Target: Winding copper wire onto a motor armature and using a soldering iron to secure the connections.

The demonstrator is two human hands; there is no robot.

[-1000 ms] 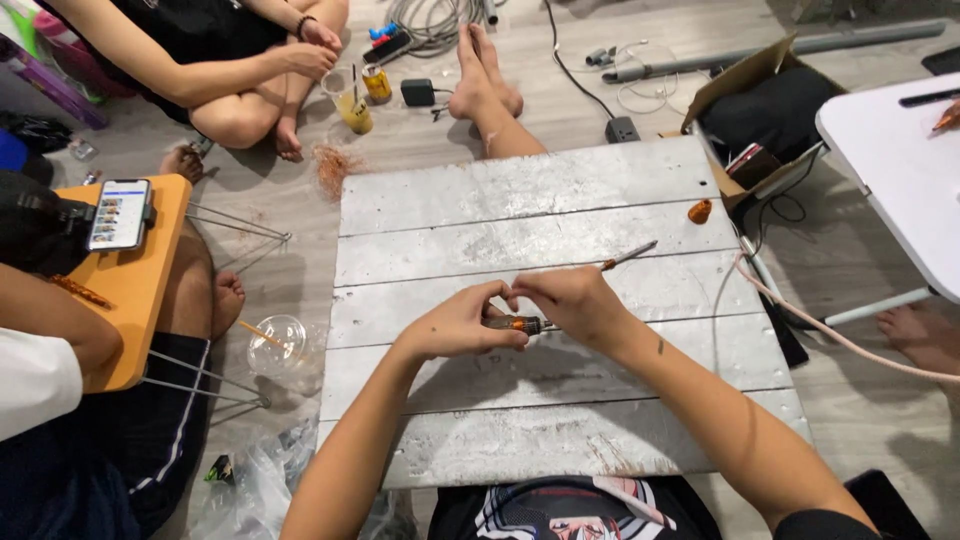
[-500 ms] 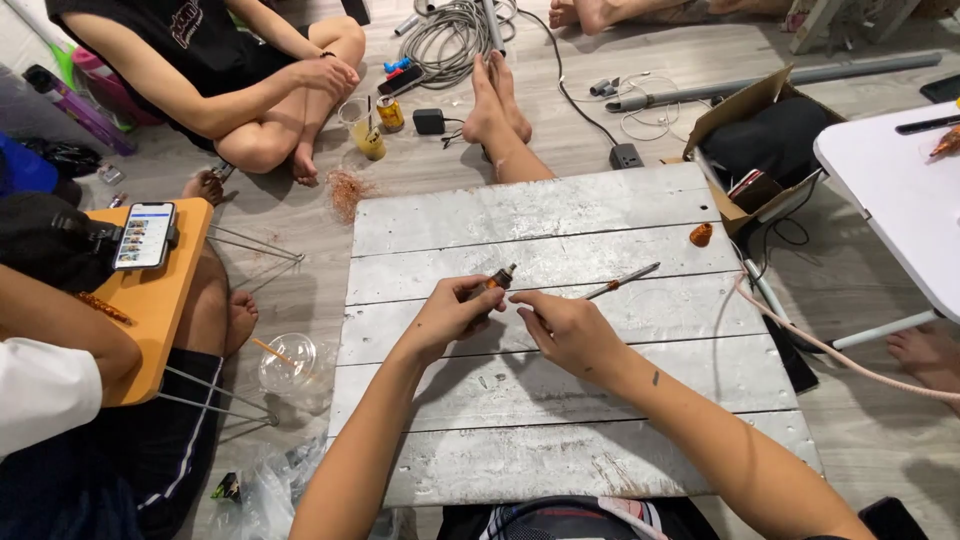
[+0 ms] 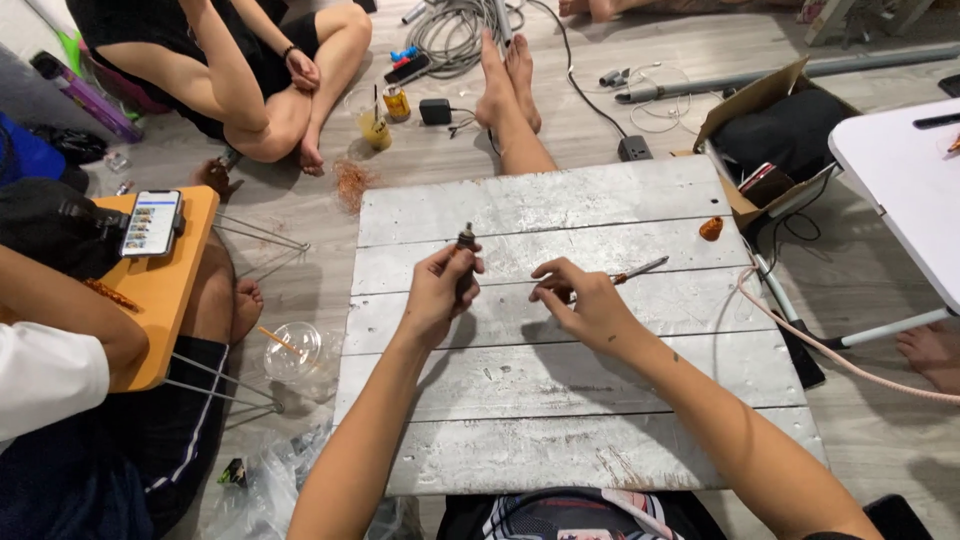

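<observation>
Now your left hand (image 3: 437, 296) is pinching a short dark cable piece (image 3: 465, 258) upright above the grey plank surface (image 3: 560, 400), while your right hand (image 3: 585, 303) is curling loosely beside the orange-handled tool (image 3: 640, 269).

- The grey plank board (image 3: 560, 400) lies flat on the wooden floor (image 3: 300, 260).
- On the board, far right: a small orange piece (image 3: 711, 228).
- Right of middle: a thin tool (image 3: 638, 269).
</observation>
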